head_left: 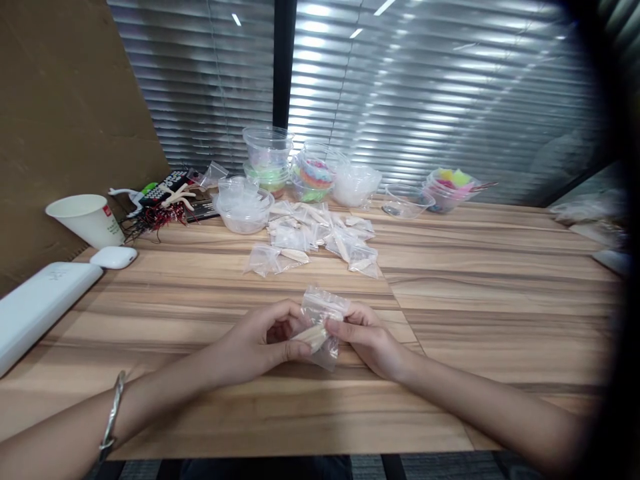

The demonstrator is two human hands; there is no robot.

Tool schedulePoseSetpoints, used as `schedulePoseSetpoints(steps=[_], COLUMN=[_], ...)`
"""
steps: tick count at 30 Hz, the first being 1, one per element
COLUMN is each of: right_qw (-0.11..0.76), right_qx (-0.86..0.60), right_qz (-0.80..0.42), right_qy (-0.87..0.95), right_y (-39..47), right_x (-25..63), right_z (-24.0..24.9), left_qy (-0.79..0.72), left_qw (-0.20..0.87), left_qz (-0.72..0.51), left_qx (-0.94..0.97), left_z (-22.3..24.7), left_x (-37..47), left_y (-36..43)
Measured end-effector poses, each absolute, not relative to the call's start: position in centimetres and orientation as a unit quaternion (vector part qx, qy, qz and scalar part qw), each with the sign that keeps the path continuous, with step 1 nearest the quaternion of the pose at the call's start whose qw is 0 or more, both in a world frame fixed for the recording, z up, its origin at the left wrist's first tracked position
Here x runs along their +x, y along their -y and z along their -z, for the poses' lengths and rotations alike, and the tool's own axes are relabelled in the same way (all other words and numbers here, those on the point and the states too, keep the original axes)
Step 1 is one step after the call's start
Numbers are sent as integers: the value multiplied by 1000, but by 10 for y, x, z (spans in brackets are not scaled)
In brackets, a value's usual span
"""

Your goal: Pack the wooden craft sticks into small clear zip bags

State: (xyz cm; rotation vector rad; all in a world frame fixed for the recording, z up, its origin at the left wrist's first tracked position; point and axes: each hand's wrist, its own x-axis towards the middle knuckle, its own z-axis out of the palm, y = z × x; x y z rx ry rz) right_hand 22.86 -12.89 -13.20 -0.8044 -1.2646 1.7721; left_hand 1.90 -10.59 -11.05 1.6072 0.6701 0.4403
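Observation:
A small clear zip bag (325,308) with pale, flat wooden-looking pieces inside is held up between both hands, above the near middle of the table. My left hand (260,340) grips its left side, thumb in front and fingers behind. On the right side my right hand (375,340) pinches the same bag, its thumb pressed on the pale pieces. A pile of similar bags (320,230) with pale pieces lies beyond my hands.
Behind the pile stand clear plastic tubs (267,157), a tub of white pieces (245,210) and a tub with colourful contents (447,190). At left are a paper cup (87,220), a white earbud case (114,257), a long white box (45,307) and tangled wires (157,217).

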Motion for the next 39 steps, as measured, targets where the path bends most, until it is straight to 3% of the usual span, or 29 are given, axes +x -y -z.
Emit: schedulePoseSetpoints(steps=[9,13,20,32,39], right_qw=[311,256,290,262,260], right_qx=[-236,-232,-291,-328,-394], right_qz=[-792,-758,-702,-663,-506], right_qy=[470,554,582,620,722], right_y=[129,134,134,134,136], right_x=[227,224,220,220,220], right_z=[125,111,110,117,116], left_qy=[-308,-380,-398,-315,-324], left_qw=[644,553,489,590,656], left_qz=[-222,-235,-178,-145,-194], left_qx=[664,704,755,729,654], left_z=[112,112,121,113,123], left_x=[18,18,15,22,22], left_y=[109,107,104,108,105])
